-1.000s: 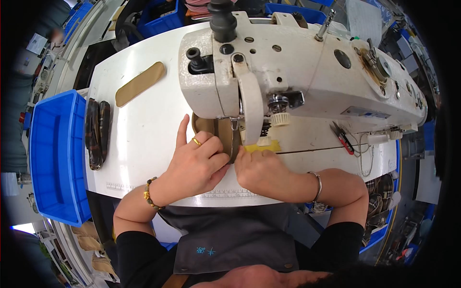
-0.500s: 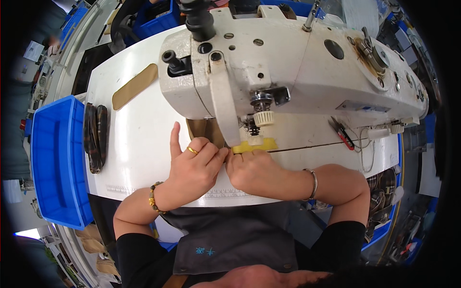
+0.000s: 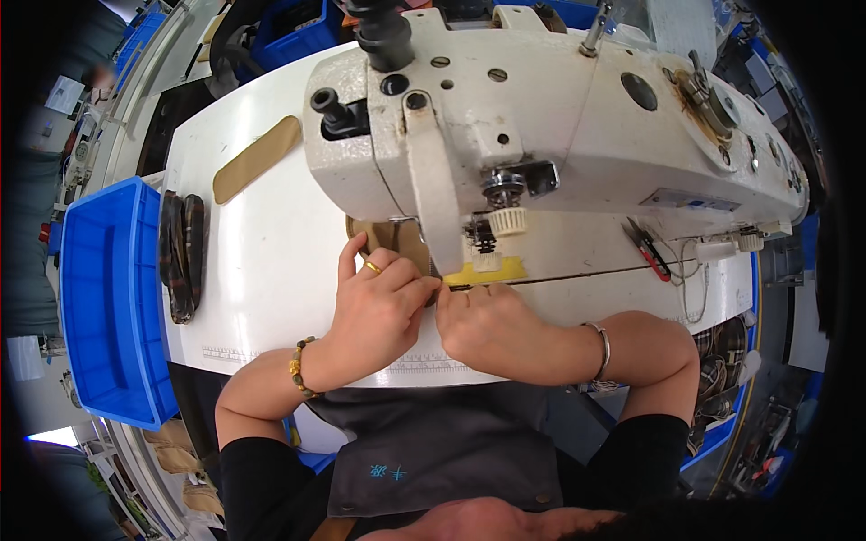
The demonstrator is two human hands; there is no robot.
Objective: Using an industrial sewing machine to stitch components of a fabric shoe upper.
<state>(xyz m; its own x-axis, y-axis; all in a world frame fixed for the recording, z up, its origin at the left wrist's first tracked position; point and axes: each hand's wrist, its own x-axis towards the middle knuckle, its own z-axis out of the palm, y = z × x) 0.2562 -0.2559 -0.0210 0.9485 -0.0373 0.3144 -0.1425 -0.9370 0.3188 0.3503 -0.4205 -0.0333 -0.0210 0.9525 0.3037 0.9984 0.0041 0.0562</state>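
Note:
A brown fabric piece (image 3: pixel 410 242) lies under the head of a white sewing machine (image 3: pixel 559 117), just left of its presser area. My left hand (image 3: pixel 383 307), with a ring on one finger, rests over the fabric's near edge and pinches it between thumb and forefinger. Close beside it, my right hand (image 3: pixel 492 329) has its fingers curled in, gripping the fabric's near right edge. The fingertips of both hands almost meet, and they hide the part they hold. A yellow strip (image 3: pixel 492 270) lies just beyond my right hand, next to the needle area.
Another brown fabric piece (image 3: pixel 257 160) lies at the table's far left. Folded plaid fabric (image 3: pixel 181 257) sits at the left edge beside a blue bin (image 3: pixel 113 307). Red-handled thread snips (image 3: pixel 651 252) lie at right near loose thread. A printed ruler (image 3: pixel 424 363) runs along the front edge.
My left little finger, raised before, has come down onto the fabric. Both hands have shifted slightly to the right in the picture, and the machine also appears a little further right.

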